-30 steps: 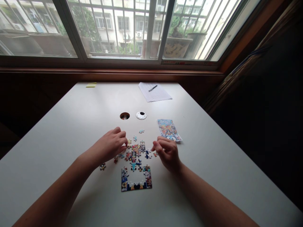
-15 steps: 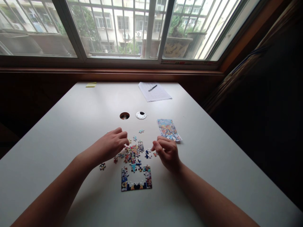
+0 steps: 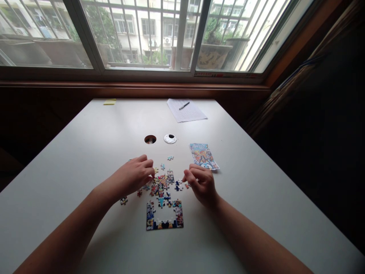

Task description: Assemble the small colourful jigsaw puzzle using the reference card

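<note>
My left hand is bent down with closed fingers, its fingertips at the left edge of a cluster of colourful jigsaw puzzle pieces. Whatever is between those fingertips is too small to make out. My right hand hovers just right of the cluster, fingers curled and thumb near the index finger, with nothing visible in them. Beside it lie a few dark blue and white pieces. Nearer to me is a partly joined puzzle frame, its middle showing white. One loose piece lies below my left wrist.
A printed picture sheet lies beyond my right hand. Farther back on the white table are a round hole, its silver cover, papers with a pen, and yellow sticky notes.
My left fingertips have shifted very slightly left and down at the cluster's edge. Some pieces in the middle of the cluster look different. My right hand stays in place.
</note>
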### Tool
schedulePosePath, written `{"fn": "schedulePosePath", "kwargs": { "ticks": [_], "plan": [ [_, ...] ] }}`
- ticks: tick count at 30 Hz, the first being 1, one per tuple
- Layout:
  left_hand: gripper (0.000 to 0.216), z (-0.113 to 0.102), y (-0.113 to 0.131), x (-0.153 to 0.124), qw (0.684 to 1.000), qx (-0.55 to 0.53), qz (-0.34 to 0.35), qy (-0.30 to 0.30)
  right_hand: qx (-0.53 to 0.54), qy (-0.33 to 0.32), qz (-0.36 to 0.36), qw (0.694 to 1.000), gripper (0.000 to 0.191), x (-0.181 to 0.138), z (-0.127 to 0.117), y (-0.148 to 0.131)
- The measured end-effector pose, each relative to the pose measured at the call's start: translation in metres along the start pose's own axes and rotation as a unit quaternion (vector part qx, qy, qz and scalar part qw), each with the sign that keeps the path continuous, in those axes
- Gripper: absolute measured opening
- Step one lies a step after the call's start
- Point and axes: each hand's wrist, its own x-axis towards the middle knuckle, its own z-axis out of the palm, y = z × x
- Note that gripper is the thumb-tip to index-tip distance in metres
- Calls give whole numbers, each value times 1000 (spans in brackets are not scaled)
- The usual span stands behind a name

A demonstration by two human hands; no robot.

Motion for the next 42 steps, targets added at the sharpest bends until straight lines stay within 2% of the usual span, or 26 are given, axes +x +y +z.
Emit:
{"fn": "schedulePosePath", "kwargs": {
  "ticks": [6, 12, 20, 27, 35, 42],
  "plan": [
    [8, 0, 0, -1, 1000, 6, -12, -7, -6, -17, -3, 1000, 42, 3, 1, -3],
    [13, 1, -1, 0, 1000, -9, -15, -5, -2, -31, -4, 1000, 42, 4, 1, -3],
    [15, 3, -3, 0, 1000, -9, -7, 2, -2, -33, -6, 999, 42, 3, 1, -2],
    [13, 3, -6, -2, 1000, -11, -8, -18, 1, -33, -4, 999, 42, 3, 1, -2],
    [14, 4, -9, -5, 999, -3, -27, -22, 5, -36, -3, 999, 41, 3, 1, -2],
    [12, 3, -4, -6, 997, -55, -33, -38, 2, -38, -2, 999, 40, 3, 0, -2]
  ]
}}
